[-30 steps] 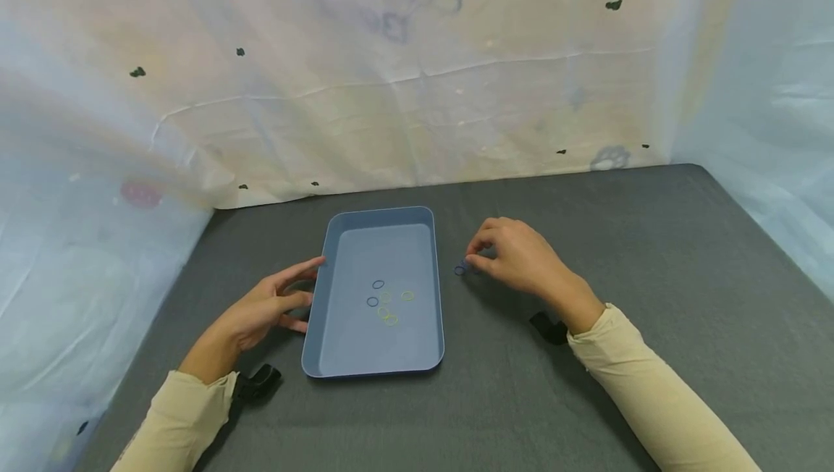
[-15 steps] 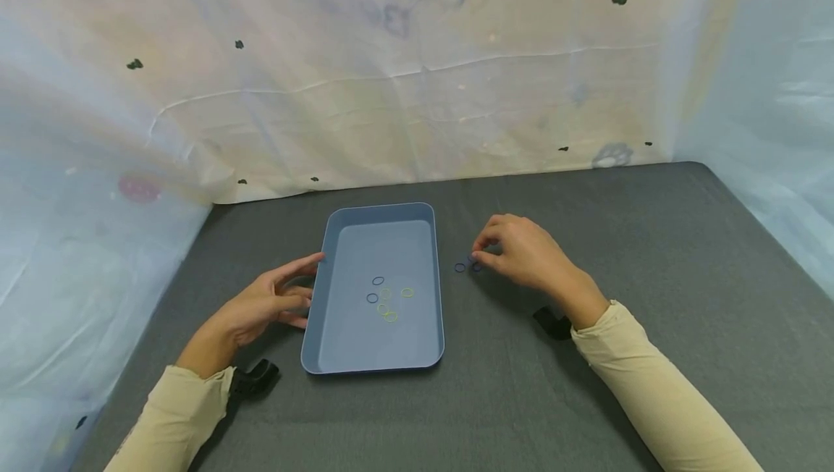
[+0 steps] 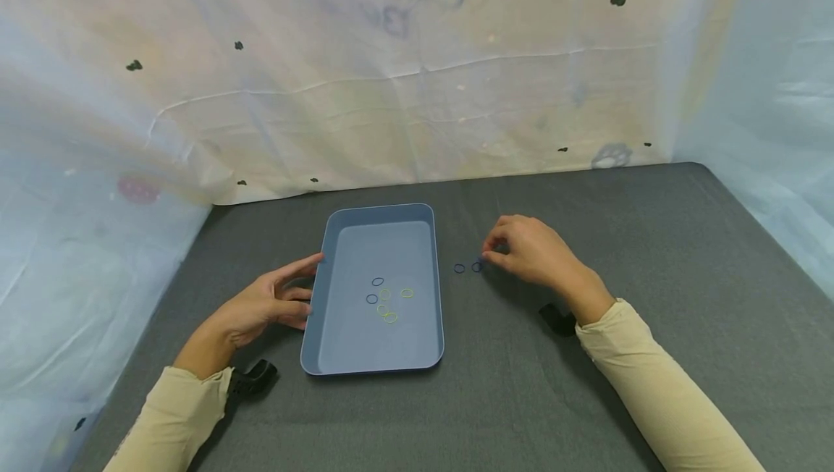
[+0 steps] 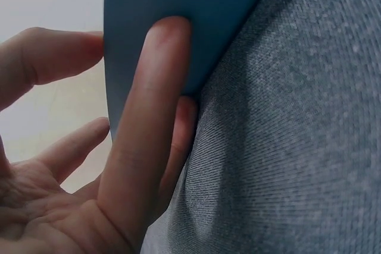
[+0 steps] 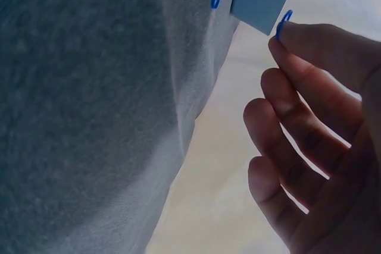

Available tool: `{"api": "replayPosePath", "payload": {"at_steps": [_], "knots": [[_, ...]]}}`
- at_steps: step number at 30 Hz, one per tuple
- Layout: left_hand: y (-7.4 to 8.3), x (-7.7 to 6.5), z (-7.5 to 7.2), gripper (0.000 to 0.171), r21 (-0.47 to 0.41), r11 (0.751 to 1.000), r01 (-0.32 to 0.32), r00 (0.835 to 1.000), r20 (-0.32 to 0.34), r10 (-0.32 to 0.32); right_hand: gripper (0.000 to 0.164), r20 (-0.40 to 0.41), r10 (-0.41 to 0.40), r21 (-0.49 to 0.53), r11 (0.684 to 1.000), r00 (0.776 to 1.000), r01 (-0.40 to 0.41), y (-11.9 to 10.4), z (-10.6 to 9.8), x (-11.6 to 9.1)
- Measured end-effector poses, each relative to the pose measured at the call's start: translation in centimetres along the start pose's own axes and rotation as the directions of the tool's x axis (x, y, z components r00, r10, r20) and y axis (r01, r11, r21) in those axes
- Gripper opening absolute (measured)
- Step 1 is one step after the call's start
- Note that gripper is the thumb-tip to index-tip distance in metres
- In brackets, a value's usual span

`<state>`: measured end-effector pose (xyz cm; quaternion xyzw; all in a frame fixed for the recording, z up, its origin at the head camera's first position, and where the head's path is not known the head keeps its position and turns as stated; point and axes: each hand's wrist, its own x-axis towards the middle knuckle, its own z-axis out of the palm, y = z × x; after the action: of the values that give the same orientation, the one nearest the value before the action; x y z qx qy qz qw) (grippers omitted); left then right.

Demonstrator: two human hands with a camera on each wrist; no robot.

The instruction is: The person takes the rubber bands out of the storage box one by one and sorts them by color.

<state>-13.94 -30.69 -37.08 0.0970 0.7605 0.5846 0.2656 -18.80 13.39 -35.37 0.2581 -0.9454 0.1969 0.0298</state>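
Observation:
My right hand (image 3: 531, 249) is over the cloth right of a blue-grey tray (image 3: 374, 356). Between its thumb and forefinger it pinches a small blue rubber band (image 5: 284, 23), seen best in the right wrist view. Two more blue bands lie on the cloth by its fingertips: one band (image 3: 459, 268) nearer the tray, another band (image 3: 476, 267) nearer the hand. The left hand (image 3: 263, 304) rests with extended fingers against the tray's left wall; in the left wrist view a finger (image 4: 149, 105) presses flat on that wall.
Inside the tray lie two blue bands, one of them a blue band (image 3: 378, 281), and several yellow ones, including a yellow band (image 3: 407, 293). Dark grey cloth (image 3: 495, 399) covers the table. A pale printed sheet (image 3: 417, 95) hangs behind and at both sides.
My right hand has shifted a little to the right, and a second blue band now shows on the cloth beside the first. The left hand stays at the tray.

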Motion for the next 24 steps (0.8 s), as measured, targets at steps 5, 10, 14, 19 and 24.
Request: {"api": "replayPosePath", "payload": {"at_steps": [5, 10, 14, 19, 24], "knots": [[0.1, -0.1, 0.0, 0.09, 0.006, 1.0, 0.01, 1.0, 0.001, -0.01, 0.005, 0.017, 0.004, -0.015, 1.0, 1.0, -0.004, 0.4, 0.2, -0.1], [0.2, -0.1, -0.1, 0.09, 0.019, 1.0, 0.012, 1.0, 0.011, -0.012, 0.005, 0.044, 0.006, -0.036, 0.999, 0.999, -0.005, 0.6, 0.2, -0.1], [0.2, -0.1, -0.1, 0.087, 0.031, 0.999, 0.023, 1.0, 0.011, -0.024, 0.005, 0.067, 0.011, -0.051, 0.999, 0.998, -0.007, 0.7, 0.2, -0.1], [0.3, -0.2, -0.1, 0.087, 0.045, 0.999, 0.028, 1.0, 0.002, -0.028, 0.006, 0.082, 0.022, -0.075, 0.997, 0.996, -0.016, 0.9, 0.2, -0.1], [0.3, -0.2, -0.1, 0.088, 0.041, 0.999, 0.02, 1.0, 0.008, -0.02, 0.005, 0.085, 0.039, -0.095, 0.995, 0.996, -0.031, 1.2, 0.4, -0.1]]}}
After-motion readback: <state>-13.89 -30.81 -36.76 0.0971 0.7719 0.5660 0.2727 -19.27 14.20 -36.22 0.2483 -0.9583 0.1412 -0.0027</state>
